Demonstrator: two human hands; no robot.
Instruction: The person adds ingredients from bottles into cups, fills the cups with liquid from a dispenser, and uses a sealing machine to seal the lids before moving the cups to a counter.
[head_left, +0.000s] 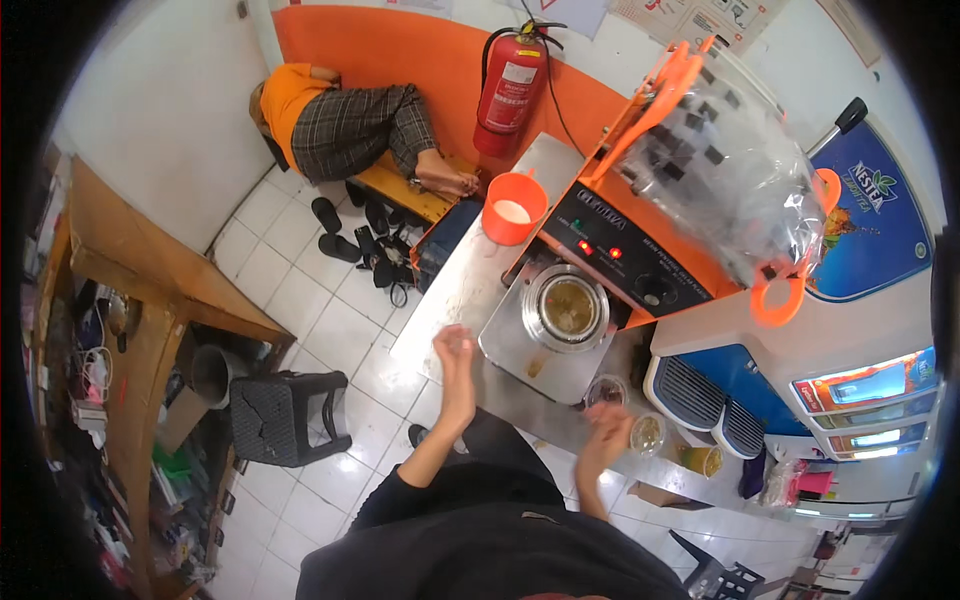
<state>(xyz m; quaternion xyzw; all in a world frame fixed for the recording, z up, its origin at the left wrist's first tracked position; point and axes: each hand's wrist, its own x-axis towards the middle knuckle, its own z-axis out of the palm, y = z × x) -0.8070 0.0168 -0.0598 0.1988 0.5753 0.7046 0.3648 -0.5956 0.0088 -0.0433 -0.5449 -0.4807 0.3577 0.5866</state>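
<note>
My left hand (454, 349) hovers over the front edge of the metal counter (457, 300), fingers loosely curled, with nothing visible in it. My right hand (609, 429) is blurred at the counter's edge, beside a clear plastic cup (605, 391) with dark contents. Its fingers overlap the cup's near rim; contact is unclear. Between and beyond my hands stands an orange cup sealing machine (630, 259) with two red lights lit. A cup of yellowish drink (570, 306) sits in the round metal holder (534, 319) on its pulled-out tray. Clear film with dark patches (697, 150) is rolled on top.
Two more drink cups (647, 435) (701, 459) stand to the right, near a drink dispenser (705, 390). An orange plastic mug (514, 210) is at the counter's far left. Behind are a fire extinguisher (511, 94) and a person lying on a bench (405, 187). A black stool (277, 420) stands left.
</note>
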